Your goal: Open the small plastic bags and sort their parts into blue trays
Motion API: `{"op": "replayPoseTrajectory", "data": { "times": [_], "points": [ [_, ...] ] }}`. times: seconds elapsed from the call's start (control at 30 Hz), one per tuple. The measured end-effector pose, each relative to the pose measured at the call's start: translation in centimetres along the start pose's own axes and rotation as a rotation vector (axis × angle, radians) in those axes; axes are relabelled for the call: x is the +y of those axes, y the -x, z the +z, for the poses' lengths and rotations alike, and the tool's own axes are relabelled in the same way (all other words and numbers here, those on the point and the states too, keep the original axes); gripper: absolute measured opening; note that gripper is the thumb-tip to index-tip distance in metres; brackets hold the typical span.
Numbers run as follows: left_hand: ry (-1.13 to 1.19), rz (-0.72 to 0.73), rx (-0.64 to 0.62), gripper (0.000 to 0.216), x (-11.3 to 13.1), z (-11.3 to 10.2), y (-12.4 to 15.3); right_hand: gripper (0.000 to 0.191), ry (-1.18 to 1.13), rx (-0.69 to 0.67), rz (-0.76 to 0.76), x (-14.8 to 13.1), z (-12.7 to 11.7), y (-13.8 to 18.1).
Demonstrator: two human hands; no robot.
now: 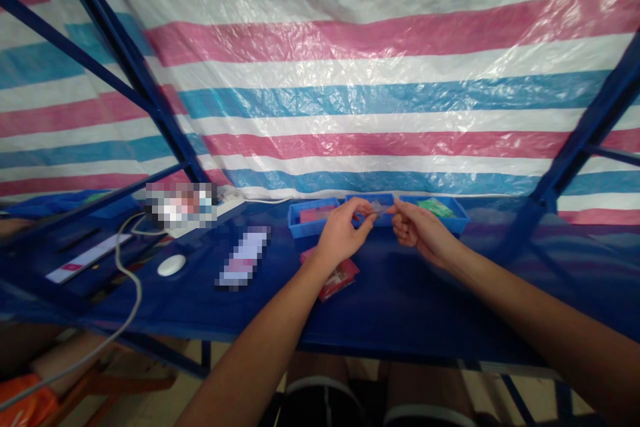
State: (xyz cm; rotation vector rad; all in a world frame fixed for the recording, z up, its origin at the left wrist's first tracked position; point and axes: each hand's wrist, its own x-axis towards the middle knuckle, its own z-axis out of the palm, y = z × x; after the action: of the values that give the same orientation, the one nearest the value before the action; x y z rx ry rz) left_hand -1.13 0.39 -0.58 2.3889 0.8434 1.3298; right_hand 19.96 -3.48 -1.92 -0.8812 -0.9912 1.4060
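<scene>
My left hand [343,232] and my right hand [416,229] meet above the blue table [400,293], in front of the middle blue tray [370,200]. Both pinch a small clear packet [381,208] between thumb and fingers, one hand at each end. Below my left wrist lies a red packet [339,278] on the table. The left blue tray [313,217] holds reddish items. The right blue tray [440,210] holds green items.
A white mouse [171,265] with a grey cable sits at the left, near a white strip [87,259] and two blurred items. Dark blue frame poles slant up on both sides. A striped plastic tarp [350,80] hangs behind the table. My knees show under the table edge.
</scene>
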Motion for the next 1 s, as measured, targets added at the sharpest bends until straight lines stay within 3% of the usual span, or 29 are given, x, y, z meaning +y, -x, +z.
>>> {"op": "replayPoseTrajectory", "data": {
  "times": [0.2,0.4,0.47,0.6,0.7,0.83,1.0],
  "points": [
    [-0.088,-0.077,0.155,0.008,-1.7,-0.5,-0.3,0.041,0.128,-0.050,-0.037,0.4,-0.1,0.1],
    [-0.319,-0.115,-0.009,0.013,-3.4,-0.2,-0.5,0.039,0.387,-0.188,-0.064,1.8,0.4,0.1],
    [-0.390,-0.125,-0.052,0.018,-3.5,-0.2,-0.5,0.036,0.573,-0.224,-0.157,2.3,0.4,0.2],
    [-0.462,-0.123,-0.092,0.029,-3.7,-0.3,-0.2,0.026,0.980,-0.340,-0.529,2.9,0.7,0.3],
    [-0.464,-0.122,-0.096,0.033,-4.2,-0.4,-0.1,0.036,1.092,-0.519,-0.713,3.1,1.2,0.4],
    [-0.371,-0.098,-0.007,0.036,-4.5,-0.4,-0.5,0.050,1.197,-0.697,-0.663,3.6,1.7,0.4],
    [-0.261,-0.066,0.122,0.032,-3.4,-1.2,-1.1,0.047,1.279,-0.696,-0.641,2.8,1.3,0.2]
  ]
}}
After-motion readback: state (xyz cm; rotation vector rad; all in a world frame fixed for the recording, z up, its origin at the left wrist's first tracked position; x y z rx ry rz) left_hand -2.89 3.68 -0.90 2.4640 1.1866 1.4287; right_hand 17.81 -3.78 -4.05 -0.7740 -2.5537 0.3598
